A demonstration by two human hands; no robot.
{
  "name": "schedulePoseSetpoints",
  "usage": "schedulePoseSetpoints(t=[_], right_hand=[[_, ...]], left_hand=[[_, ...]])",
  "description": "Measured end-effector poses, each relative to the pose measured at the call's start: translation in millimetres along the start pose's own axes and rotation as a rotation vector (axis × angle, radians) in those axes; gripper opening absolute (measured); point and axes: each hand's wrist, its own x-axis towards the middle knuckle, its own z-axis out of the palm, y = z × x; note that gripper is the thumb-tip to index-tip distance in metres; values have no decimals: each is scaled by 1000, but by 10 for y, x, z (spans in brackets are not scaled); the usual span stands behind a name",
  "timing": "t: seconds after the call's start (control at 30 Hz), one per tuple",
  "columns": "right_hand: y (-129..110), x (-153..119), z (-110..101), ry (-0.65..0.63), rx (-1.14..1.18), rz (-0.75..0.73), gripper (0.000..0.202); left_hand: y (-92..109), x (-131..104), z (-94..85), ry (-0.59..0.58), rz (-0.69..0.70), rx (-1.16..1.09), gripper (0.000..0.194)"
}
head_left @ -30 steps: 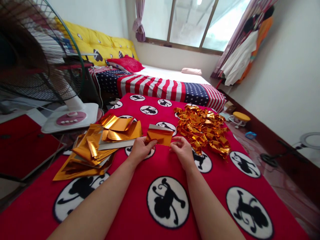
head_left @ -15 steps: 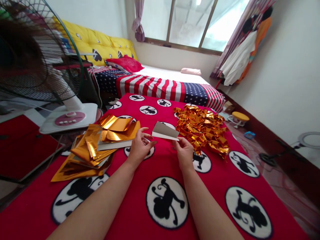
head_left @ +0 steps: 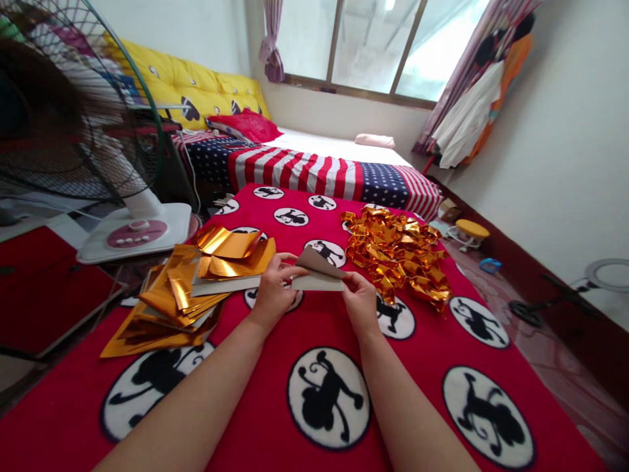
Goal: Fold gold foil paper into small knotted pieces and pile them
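Observation:
A sheet of paper [head_left: 318,282], pale on the side I see, is stretched between my hands above the red cloth, with a greyish flap folded up along its far side. My left hand [head_left: 279,288] pinches its left end between thumb and fingers. At the right end, my right hand [head_left: 360,298] grips it the same way. Left of my left hand lies a stack of gold foil paper sheets [head_left: 181,288], some showing pale backs. To the right of my right hand spreads a heap of folded gold foil pieces [head_left: 398,252].
The table is covered by a red cloth [head_left: 236,406] with black figures in white circles. A running fan [head_left: 137,223] stands close at the left. Beyond the table is a bed [head_left: 304,170] with a striped cover; a yellow stool [head_left: 472,229] sits at right.
My left hand has closed on the paper's left end, where it was open and apart before. The paper has come lower and nearer to me, and its fold shows more.

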Motion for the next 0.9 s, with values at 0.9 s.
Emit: schedulePoseSetpoints(t=[0.9], right_hand=[[-127,16,-222,-458,-372,-282,43]], left_hand=[[-38,-12,-61,-375,140,258,41]])
